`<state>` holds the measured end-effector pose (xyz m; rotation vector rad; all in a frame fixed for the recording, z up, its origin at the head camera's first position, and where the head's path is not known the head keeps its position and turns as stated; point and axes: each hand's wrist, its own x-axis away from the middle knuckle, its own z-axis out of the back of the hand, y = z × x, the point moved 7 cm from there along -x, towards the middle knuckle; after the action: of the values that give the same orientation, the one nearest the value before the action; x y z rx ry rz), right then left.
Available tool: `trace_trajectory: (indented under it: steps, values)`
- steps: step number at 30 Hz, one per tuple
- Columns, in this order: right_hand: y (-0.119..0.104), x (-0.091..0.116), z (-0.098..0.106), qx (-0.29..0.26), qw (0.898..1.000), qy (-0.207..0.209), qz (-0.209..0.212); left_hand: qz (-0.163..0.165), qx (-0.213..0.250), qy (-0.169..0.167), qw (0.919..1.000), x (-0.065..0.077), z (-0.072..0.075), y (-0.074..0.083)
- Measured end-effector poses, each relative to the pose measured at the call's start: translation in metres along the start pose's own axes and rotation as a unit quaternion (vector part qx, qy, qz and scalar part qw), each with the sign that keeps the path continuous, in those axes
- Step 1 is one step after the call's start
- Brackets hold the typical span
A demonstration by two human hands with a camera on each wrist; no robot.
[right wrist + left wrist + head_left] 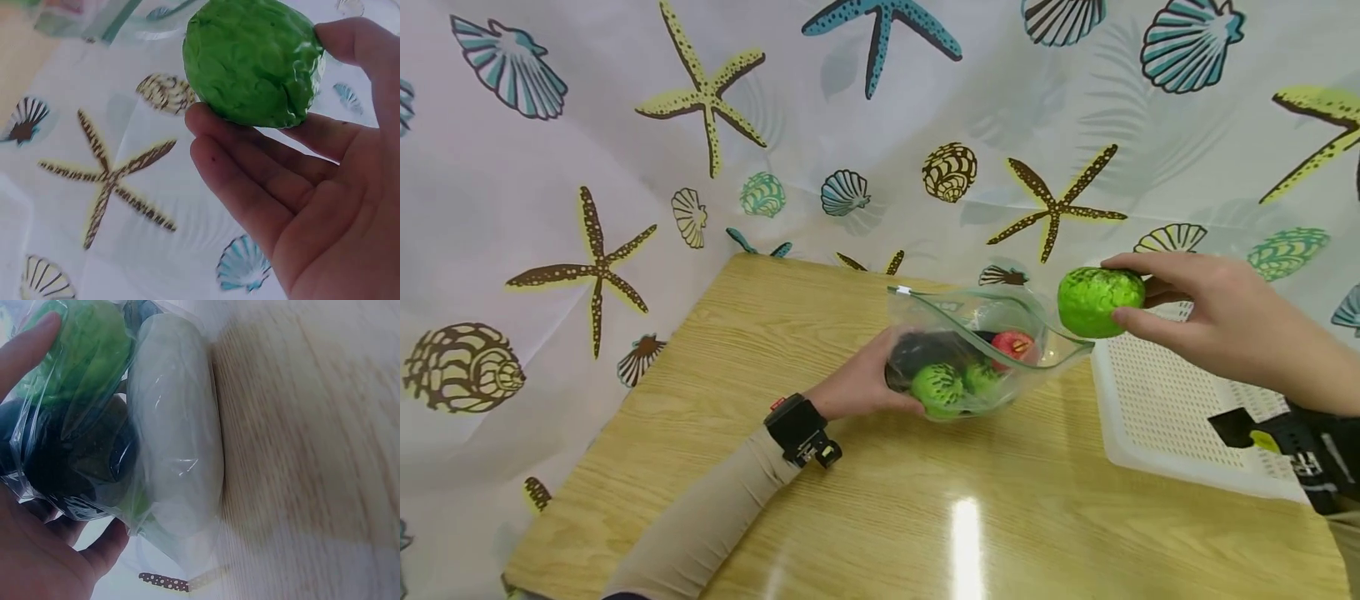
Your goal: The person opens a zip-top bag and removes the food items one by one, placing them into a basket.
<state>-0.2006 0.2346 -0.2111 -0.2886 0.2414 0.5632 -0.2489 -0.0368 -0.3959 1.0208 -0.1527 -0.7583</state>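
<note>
My right hand (1217, 321) pinches a bumpy green fruit (1093, 312) between thumb and fingers, in the air just right of the bag's mouth. The right wrist view shows its wrinkled, glossy surface (253, 62). From the left side, my left hand (868, 379) grips a clear slider zip bag (925, 310), whose top gapes toward the right. Inside the bag lie a red fruit (1013, 346), green dark-marked fruits (937, 387) and something dark and rounded (917, 354). A long white vegetable-like piece (178, 425) shows through the plastic in the left wrist view.
A white perforated plastic basket (1195, 475) stands at the right, partly behind my right hand and wrist. Under everything is a wood-grain table (880, 517). A curtain (880, 150) printed with shells and starfish hangs along its back and left edges.
</note>
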Motion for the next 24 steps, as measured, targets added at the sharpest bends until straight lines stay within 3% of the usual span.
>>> trace_trajectory:
  steps: [7, 15, 24]
  values:
    - [0.068, 0.002, -0.019, 0.009, 0.995, -0.049, -0.086, 0.004, 0.005, 0.007, 1.0000, 0.001, 0.002, -0.003]
    - [0.151, 0.014, -0.048, 0.026, 0.978, -0.128, -0.165, 0.002, 0.004, -0.002, 1.0000, -0.001, 0.000, 0.000]
    - [0.223, 0.028, -0.092, 0.021, 0.956, -0.227, -0.185, -0.017, 0.002, -0.002, 0.9999, -0.005, -0.004, -0.011]
